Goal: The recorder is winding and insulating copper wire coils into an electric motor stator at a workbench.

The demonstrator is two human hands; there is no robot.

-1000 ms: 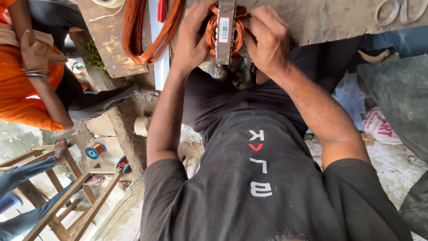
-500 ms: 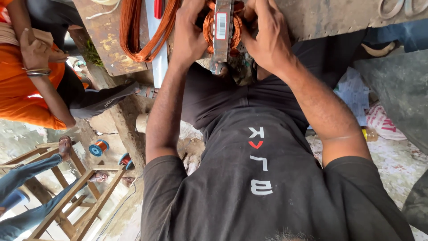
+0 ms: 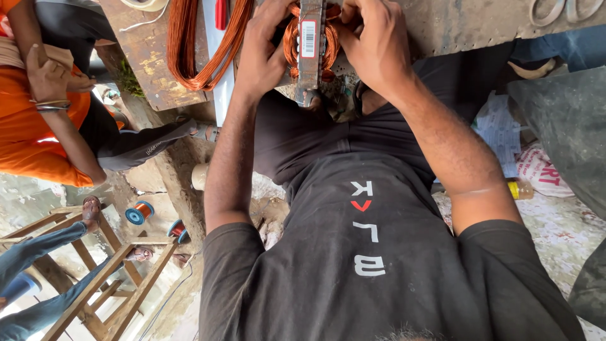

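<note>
Firmly both hands [image 3: 268,53] [image 3: 372,47] around copper-wound stator [image 3: 310,44]

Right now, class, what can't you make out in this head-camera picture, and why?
Head view, stator: its far end is cut off by the top edge.
Head view, left hand and right hand: what their fingers press is hidden by the hands themselves.
Head view, copper wire coil: its upper part is cut off by the top edge.
</note>
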